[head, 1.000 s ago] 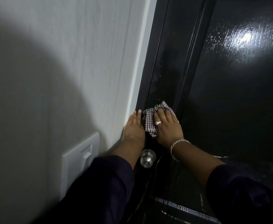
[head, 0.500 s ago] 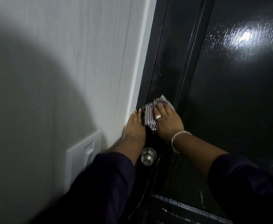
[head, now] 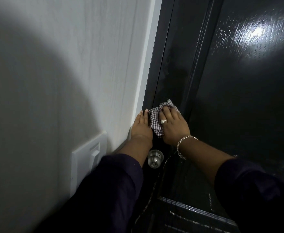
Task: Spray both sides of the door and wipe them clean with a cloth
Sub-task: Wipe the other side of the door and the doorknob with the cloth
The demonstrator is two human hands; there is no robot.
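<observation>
Glossy black door under crumpled checked cloth.

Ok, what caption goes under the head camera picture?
Right hand wipes the black door with a checked cloth.
</observation>
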